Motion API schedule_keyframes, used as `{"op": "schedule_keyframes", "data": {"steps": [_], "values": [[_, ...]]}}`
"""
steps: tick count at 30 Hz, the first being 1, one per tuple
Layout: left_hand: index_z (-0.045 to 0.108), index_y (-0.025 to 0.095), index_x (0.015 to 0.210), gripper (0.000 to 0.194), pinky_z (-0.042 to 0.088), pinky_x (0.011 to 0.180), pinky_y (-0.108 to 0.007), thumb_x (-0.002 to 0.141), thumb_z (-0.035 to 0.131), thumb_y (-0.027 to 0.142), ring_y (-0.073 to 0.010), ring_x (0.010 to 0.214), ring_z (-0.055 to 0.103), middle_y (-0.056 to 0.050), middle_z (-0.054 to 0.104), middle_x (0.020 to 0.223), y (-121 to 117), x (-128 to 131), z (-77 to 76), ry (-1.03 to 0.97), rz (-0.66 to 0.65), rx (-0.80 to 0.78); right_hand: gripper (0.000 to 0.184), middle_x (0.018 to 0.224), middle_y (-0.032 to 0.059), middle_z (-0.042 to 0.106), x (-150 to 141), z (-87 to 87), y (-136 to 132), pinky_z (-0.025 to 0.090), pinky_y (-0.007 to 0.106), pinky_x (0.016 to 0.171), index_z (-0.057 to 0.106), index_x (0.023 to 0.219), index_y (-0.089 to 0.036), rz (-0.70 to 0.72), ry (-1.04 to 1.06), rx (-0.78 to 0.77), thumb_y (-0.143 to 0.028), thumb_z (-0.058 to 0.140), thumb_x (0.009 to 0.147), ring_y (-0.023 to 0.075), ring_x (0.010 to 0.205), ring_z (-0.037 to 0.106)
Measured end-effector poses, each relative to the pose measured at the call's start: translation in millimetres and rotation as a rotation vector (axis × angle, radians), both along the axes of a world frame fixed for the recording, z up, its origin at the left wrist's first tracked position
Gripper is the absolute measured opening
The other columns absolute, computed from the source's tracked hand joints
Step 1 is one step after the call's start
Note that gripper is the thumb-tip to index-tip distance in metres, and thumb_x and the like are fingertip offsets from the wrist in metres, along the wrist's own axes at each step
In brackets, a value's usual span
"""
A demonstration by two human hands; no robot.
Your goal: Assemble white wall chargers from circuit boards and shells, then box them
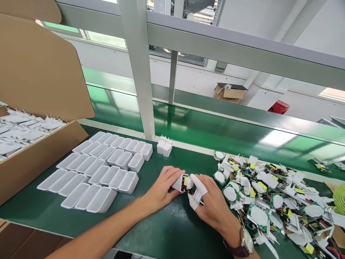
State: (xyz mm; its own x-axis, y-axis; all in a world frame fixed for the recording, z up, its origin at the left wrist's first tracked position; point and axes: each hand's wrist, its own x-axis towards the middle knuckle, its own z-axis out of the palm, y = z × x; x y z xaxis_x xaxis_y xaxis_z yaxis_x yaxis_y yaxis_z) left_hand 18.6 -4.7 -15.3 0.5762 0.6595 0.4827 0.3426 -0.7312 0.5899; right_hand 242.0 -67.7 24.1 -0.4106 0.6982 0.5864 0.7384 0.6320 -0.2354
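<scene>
Near the middle of the table, my left hand [164,185] is closed around a white plastic case [177,184]. Its open end faces right. My right hand [208,198], with white covers on its thumb and a finger, pinches a circuit board [185,182] with a yellow part on it. The board sits at the mouth of the case, and how deep it goes is hidden by my fingers. To the left stand rows of open white cases [101,199]. A heap of circuit boards [258,216] with white pieces lies beside my right hand.
At far left is a cardboard box [40,154] full of white pronged pieces. A few white pronged units [164,146] stand by the metal post [140,72]. Behind the green table [151,230] runs a green conveyor belt [194,124]. A bright green round object [340,199] is at the right edge.
</scene>
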Motion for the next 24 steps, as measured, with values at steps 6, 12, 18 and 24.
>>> {"op": "schedule_keyframes", "data": {"steps": [6,12,18,24], "values": [[0.043,0.027,0.149,0.06,0.049,0.107,-0.052,0.094,0.068,0.022,-0.028,0.122,0.051,-0.012,0.06,0.135,-2.9,2.5,-0.3,0.008,-0.018,-0.011,0.072,0.124,0.0174,0.065,-2.1,-5.4,-0.2,0.056,0.054,0.097,0.028,0.156,-0.013,-0.007,-0.05,0.007,-0.006,0.049,0.088,0.03,0.108,0.064],[0.042,0.029,0.152,0.065,0.047,0.112,-0.051,0.093,0.069,0.025,-0.0282,0.13,0.053,-0.012,0.058,0.142,1.0,-1.8,10.1,0.025,-0.158,-0.245,0.075,0.129,0.0163,0.065,6.1,-6.2,-1.8,0.054,0.057,0.103,0.027,0.158,-0.02,0.026,0.121,-0.183,-0.027,0.064,0.092,0.033,0.119,0.062],[0.037,0.026,0.156,0.061,0.054,0.106,-0.042,0.098,0.057,0.024,-0.026,0.128,0.062,-0.011,0.058,0.146,4.1,-3.3,15.1,0.022,-0.267,-0.608,0.036,0.142,0.0091,0.059,15.2,-8.1,3.4,0.052,0.044,0.111,0.057,0.136,-0.029,0.1,0.325,-0.357,-0.021,0.052,0.101,0.0234,0.131,0.058],[0.019,0.027,0.163,0.063,0.031,0.125,-0.05,0.106,0.045,0.029,-0.026,0.151,0.038,-0.011,0.038,0.163,0.7,-3.3,16.2,-0.052,-0.178,-0.578,0.04,0.123,0.011,0.066,-0.2,-27.5,11.0,0.062,0.038,0.094,0.057,0.138,-0.027,0.064,0.173,-0.249,-0.023,0.059,0.099,0.0231,0.109,0.07]]}}
